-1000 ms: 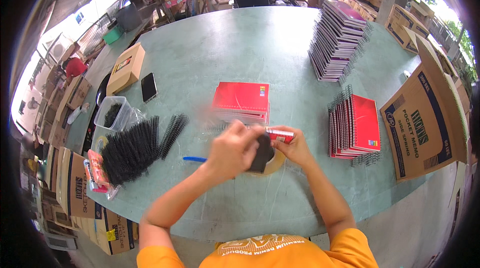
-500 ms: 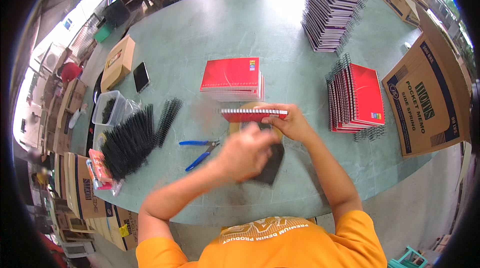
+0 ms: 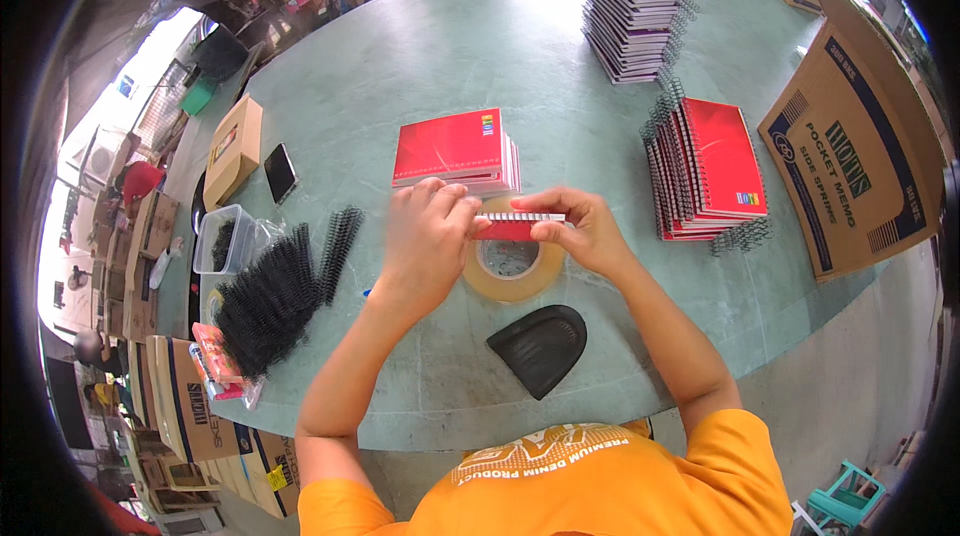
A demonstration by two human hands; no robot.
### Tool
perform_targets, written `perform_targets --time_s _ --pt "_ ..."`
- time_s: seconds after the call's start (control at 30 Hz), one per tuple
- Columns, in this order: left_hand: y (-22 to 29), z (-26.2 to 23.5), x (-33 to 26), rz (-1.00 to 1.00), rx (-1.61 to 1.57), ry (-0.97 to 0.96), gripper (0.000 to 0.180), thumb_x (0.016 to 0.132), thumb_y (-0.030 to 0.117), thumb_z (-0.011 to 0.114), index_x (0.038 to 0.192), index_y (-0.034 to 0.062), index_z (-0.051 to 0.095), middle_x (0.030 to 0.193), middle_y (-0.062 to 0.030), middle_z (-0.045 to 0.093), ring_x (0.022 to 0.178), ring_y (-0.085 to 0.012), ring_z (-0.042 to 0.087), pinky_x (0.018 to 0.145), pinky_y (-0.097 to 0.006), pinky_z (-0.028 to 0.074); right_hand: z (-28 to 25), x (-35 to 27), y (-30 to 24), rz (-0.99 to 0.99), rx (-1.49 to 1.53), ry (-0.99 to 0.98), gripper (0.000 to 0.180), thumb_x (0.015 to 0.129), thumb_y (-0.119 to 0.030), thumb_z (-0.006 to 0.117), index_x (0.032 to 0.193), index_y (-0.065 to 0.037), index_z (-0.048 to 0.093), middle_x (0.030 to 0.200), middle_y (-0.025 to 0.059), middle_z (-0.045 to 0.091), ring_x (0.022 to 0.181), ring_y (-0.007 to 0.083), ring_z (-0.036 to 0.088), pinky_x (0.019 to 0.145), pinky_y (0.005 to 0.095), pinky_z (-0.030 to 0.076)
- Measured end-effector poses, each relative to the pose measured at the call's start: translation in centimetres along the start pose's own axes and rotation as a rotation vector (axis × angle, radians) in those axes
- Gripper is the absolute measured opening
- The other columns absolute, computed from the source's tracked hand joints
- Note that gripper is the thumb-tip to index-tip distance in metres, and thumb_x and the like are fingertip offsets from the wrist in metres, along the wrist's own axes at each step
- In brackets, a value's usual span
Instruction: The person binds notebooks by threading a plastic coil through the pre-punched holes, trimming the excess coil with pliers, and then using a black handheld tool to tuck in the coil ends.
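Between my two hands, a small red spiral notebook (image 3: 512,230) is held with its wire-bound edge facing up. My left hand (image 3: 428,236) has its fingers curled over the left end of the binding, hiding that end. The right end is pinched by the thumb and fingers of my right hand (image 3: 588,231). Just under the notebook lies a wide roll of clear tape (image 3: 552,278). Nearer to me rests a black rounded, pocket-shaped piece (image 3: 540,348). A stack of red notebooks (image 3: 448,146) without visible wire stands just beyond my hands.
Black wire spirals (image 3: 265,301) are heaped at left beside a clear plastic tub (image 3: 235,246). A phone (image 3: 281,173) and a cardboard box (image 3: 233,151) lie farther back. At right stand bound red notebooks (image 3: 722,156), a tall notebook pile (image 3: 630,21) and a large carton (image 3: 850,156).
My left hand has risen from in front of the notebook to its left end. The blue-handled pliers are now mostly hidden behind my left arm. The view has shifted slightly.
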State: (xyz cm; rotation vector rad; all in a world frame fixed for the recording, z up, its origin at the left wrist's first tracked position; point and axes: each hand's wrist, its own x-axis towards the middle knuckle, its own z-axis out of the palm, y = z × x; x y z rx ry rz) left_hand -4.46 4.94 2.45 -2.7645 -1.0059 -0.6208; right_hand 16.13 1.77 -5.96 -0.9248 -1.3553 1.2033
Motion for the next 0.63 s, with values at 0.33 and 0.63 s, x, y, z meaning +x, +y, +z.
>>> perform_targets --time_s 0.33,0.63 --pt "0.9 2.4 0.2 -0.064 -0.238 0.047 0.021 0.082 0.021 0.065 0.093 0.0045 0.061 0.092 -0.0106 0.061 0.092 -0.0289 0.058 0.078 -0.039 0.045 1.2 -1.7 0.4 0.016 -0.221 0.223 0.021 0.082 -0.01 0.069 0.101 -0.001 0.067 0.091 0.0061 0.07 0.085 0.0102 0.063 0.077 0.0264 0.05" --pt "1.1 2.2 0.8 -0.087 -0.383 -0.09 0.03 0.081 0.016 0.065 0.109 0.0071 0.058 0.103 -0.0139 0.061 0.096 -0.0318 0.058 0.082 -0.041 0.047 0.6 -2.1 1.3 -0.01 -0.22 0.274 0.017 0.082 -0.012 0.069 0.097 -0.003 0.07 0.086 0.006 0.07 0.079 0.0105 0.064 0.075 0.026 0.049"
